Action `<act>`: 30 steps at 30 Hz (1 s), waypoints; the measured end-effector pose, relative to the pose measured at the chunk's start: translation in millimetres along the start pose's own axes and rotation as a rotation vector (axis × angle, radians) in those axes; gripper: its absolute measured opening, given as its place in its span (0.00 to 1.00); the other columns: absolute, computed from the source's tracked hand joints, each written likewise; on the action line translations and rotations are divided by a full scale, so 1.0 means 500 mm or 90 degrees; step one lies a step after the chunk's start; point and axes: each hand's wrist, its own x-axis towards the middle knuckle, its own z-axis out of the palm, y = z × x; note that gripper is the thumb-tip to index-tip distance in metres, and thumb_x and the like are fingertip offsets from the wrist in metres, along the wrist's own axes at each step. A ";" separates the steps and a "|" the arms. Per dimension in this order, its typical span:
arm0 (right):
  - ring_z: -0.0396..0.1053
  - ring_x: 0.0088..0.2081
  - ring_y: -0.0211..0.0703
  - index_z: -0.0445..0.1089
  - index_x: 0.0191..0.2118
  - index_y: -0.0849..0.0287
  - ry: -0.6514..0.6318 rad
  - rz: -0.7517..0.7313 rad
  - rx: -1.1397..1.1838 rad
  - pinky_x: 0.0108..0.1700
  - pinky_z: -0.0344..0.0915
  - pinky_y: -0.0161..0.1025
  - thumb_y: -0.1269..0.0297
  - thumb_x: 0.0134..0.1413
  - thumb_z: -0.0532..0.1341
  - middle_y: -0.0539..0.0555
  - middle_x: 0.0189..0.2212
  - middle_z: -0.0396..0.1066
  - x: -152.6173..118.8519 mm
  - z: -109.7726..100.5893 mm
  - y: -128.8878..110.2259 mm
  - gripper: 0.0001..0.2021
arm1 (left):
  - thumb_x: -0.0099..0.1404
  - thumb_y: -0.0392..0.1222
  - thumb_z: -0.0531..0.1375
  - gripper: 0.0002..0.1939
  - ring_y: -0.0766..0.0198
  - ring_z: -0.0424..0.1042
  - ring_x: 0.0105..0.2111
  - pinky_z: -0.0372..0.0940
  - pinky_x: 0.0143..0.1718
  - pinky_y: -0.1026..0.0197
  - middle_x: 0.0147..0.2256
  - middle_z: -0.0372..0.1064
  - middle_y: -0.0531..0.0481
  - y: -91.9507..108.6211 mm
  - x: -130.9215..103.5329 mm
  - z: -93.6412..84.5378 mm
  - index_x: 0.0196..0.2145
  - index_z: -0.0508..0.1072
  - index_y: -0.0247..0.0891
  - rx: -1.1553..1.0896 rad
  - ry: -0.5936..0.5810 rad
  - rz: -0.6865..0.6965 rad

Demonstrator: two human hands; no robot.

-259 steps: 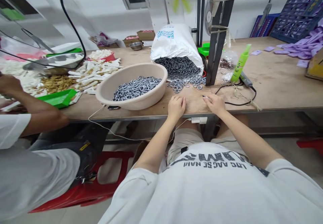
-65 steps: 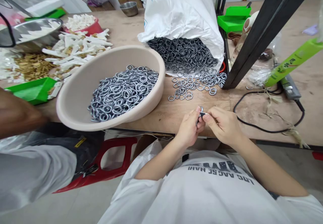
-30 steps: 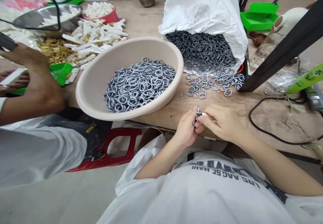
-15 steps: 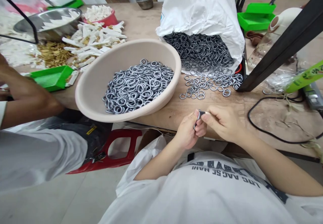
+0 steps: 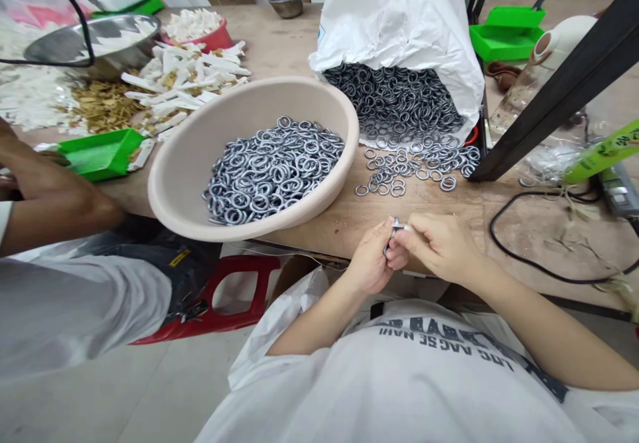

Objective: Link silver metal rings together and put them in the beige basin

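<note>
My left hand [image 5: 375, 257] is closed around a small grey ring [image 5: 387, 246], held upright near the table's front edge. My right hand [image 5: 439, 242] pinches a small metallic piece [image 5: 398, 226] against the ring's top; its exact shape is too small to tell. To the left of my hands, a large beige basin [image 5: 167, 193] holds a heap of grey rings [image 5: 274, 170]. Behind my hands, a white plastic bag [image 5: 399, 24] lies open with many dark rings inside, and loose rings [image 5: 398, 187] spill from its mouth onto the table.
Another person's arm [image 5: 54, 190] rests at the left beside a green tray [image 5: 102, 153]. White strips [image 5: 184, 90] lie behind it, near a steel bowl [image 5: 107, 44]. At the right stand a slanted black post [image 5: 554, 90] and a looped black cable [image 5: 529, 257].
The fingers of my right hand have shifted slightly, and the small piece between my hands has turned and shows brighter. The other person's arm has moved a little.
</note>
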 end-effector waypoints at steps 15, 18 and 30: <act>0.69 0.40 0.51 0.76 0.40 0.57 -0.002 0.093 -0.273 0.36 0.54 0.41 0.57 0.57 0.65 0.61 0.43 0.74 0.178 0.037 0.092 0.10 | 0.59 0.44 0.65 0.13 0.71 0.65 0.22 0.53 0.19 0.70 0.27 0.66 0.54 0.041 0.016 -0.055 0.40 0.72 0.37 -0.006 0.184 0.019; 0.67 0.33 0.45 0.74 0.31 0.58 0.035 0.113 -0.113 0.33 0.53 0.39 0.57 0.55 0.66 0.55 0.32 0.74 0.164 0.024 0.082 0.10 | 0.59 0.51 0.65 0.16 0.71 0.66 0.24 0.55 0.19 0.70 0.28 0.66 0.53 0.044 0.022 -0.050 0.35 0.70 0.36 -0.033 0.226 0.012; 0.62 0.28 0.38 0.64 0.30 0.55 0.362 0.213 0.368 0.32 0.63 0.38 0.52 0.59 0.64 0.48 0.26 0.65 -0.012 0.088 -0.027 0.14 | 0.67 0.58 0.58 0.22 0.69 0.58 0.26 0.55 0.29 0.66 0.24 0.61 0.54 -0.022 0.026 0.017 0.25 0.67 0.37 0.321 0.192 0.271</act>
